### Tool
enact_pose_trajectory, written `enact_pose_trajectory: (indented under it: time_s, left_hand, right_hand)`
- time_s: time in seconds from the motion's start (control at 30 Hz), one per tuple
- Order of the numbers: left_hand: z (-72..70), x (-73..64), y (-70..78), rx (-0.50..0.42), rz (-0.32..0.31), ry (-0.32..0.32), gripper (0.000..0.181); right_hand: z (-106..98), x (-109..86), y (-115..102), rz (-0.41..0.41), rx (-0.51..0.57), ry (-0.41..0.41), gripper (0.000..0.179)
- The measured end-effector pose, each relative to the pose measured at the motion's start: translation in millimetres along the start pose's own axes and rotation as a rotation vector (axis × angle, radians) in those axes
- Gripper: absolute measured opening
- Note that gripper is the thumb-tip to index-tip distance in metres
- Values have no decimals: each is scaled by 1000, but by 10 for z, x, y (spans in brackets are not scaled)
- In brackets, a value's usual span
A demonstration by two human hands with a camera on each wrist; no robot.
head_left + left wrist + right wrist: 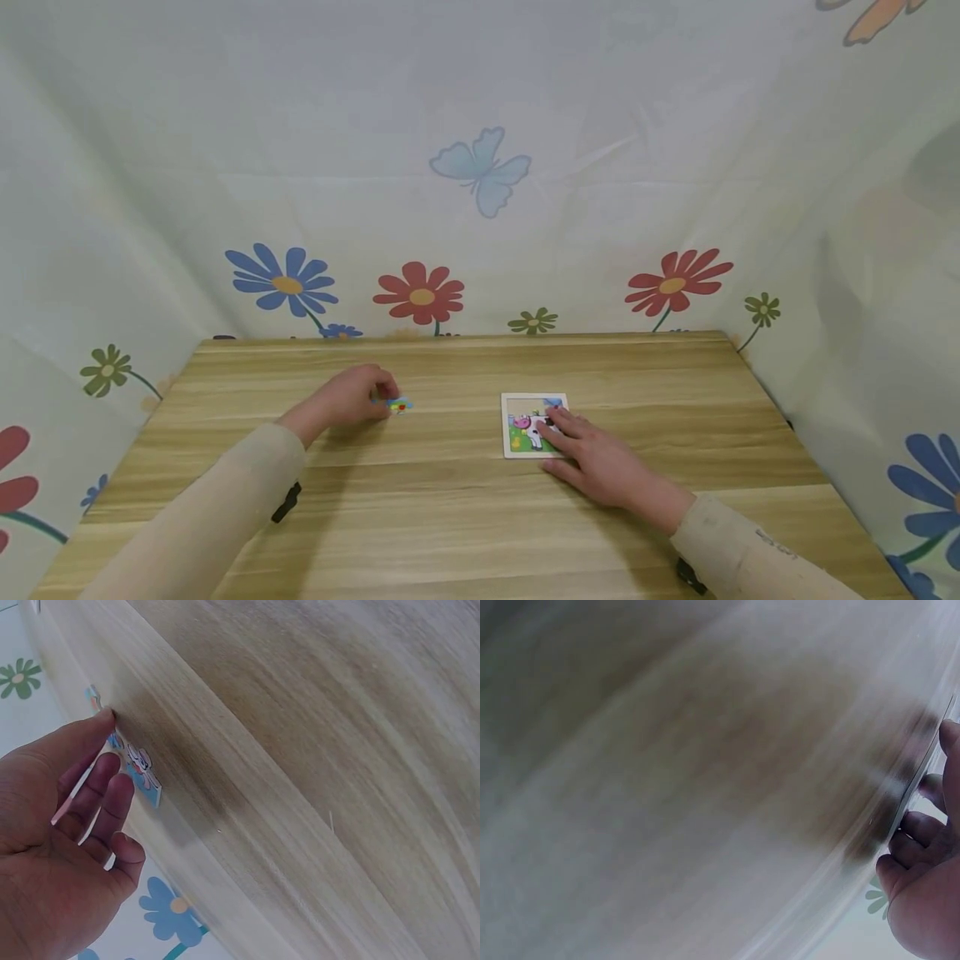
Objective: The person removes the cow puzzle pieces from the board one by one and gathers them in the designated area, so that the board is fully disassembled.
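My left hand (348, 400) is over the left part of the table, thumb and fingers curled at a small colourful puzzle piece (401, 407) and pinching its near edge. In the left wrist view, blue, white and orange printed pieces (142, 769) show beside the fingertips; how many there are is hard to tell. My right hand (600, 462) rests with spread fingers on the right side of a square, white-framed cow puzzle (517, 450). The fingers cover part of the cow picture, and a bare beige patch shows at its upper left.
Both hands are above a wood-grain table (420, 517). Behind it hangs a pale cloth (337, 167) printed with flowers and a butterfly, which also runs along both sides. A black strap (287, 502) is under the left sleeve.
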State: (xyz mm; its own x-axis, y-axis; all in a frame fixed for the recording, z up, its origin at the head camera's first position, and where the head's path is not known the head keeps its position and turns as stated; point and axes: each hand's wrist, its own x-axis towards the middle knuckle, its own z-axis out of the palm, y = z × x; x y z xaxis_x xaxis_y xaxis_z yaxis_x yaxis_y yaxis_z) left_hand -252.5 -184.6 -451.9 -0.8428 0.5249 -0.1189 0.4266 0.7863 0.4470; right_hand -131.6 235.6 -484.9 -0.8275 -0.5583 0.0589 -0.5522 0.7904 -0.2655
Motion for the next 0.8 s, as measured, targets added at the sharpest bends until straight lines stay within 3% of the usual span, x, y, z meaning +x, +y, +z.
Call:
enact_pose_trajectory:
  time_s: [0.6, 0.8]
  left_hand:
    - [-5, -6, 0, 8, 38, 13, 19]
    - [-15, -28, 33, 9, 23, 12, 20]
  right_hand:
    - [14, -2, 13, 5, -7, -5, 63]
    - [7, 2, -6, 19, 0, -16, 63]
